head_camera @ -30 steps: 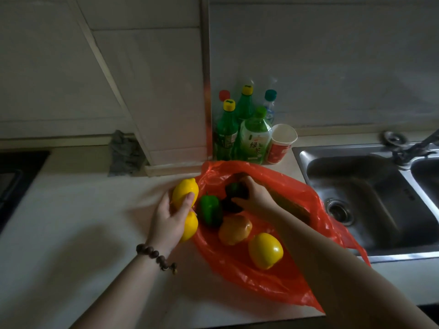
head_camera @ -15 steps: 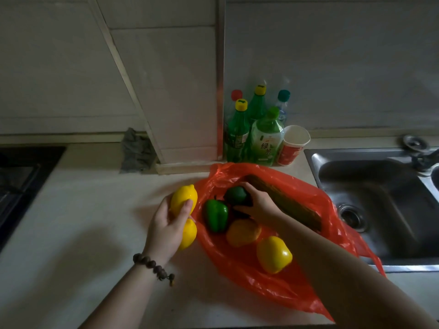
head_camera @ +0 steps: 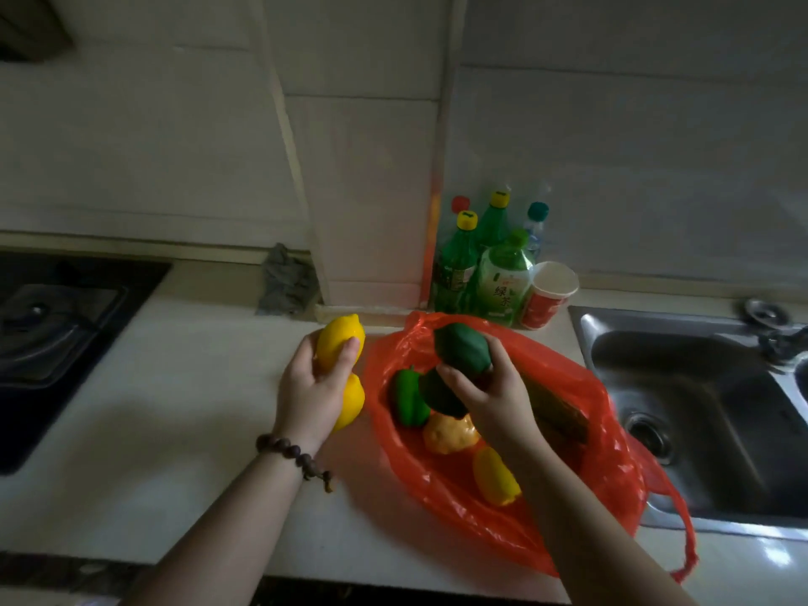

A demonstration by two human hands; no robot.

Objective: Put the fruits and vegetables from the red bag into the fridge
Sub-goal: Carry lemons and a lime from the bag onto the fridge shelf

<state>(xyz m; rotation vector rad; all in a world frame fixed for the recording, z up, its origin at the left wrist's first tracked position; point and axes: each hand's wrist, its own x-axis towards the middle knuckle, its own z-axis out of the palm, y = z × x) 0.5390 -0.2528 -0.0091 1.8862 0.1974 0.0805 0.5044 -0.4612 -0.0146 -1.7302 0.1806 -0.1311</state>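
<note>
Head view, read from left to right: a dark stove top (head_camera: 65, 334) sits at the far left of the pale counter (head_camera: 183, 430), and a grey rag (head_camera: 286, 279) lies crumpled against the wall. Next comes the left hand (head_camera: 312, 387), wearing a bead bracelet (head_camera: 290, 452) at the wrist, its fingers wrapped around two yellow lemons (head_camera: 339, 338), one above the thumb and one showing under the palm, both held just left of the bag and clear of the counter. The red bag (head_camera: 590, 470) lies open on the counter beside the sink (head_camera: 699, 408). Above its mouth the right hand (head_camera: 494, 382) grasps two dark green fruits (head_camera: 461, 349), one raised over the rim and one lower against the fingers. Still lying inside the bag are a green pepper (head_camera: 409, 402), an orange-yellow fruit (head_camera: 450, 435), a yellow fruit (head_camera: 496, 476) and a long brownish thing (head_camera: 557, 413) that is too dim to name. Green bottles (head_camera: 481, 269) and a paper cup (head_camera: 548, 295) stand behind the bag. No fridge is in view, so as far as can be judged nothing has been stored yet: four pieces are in hand, at least four remain in the bag, and the carrying and placing are all still to do.
</note>
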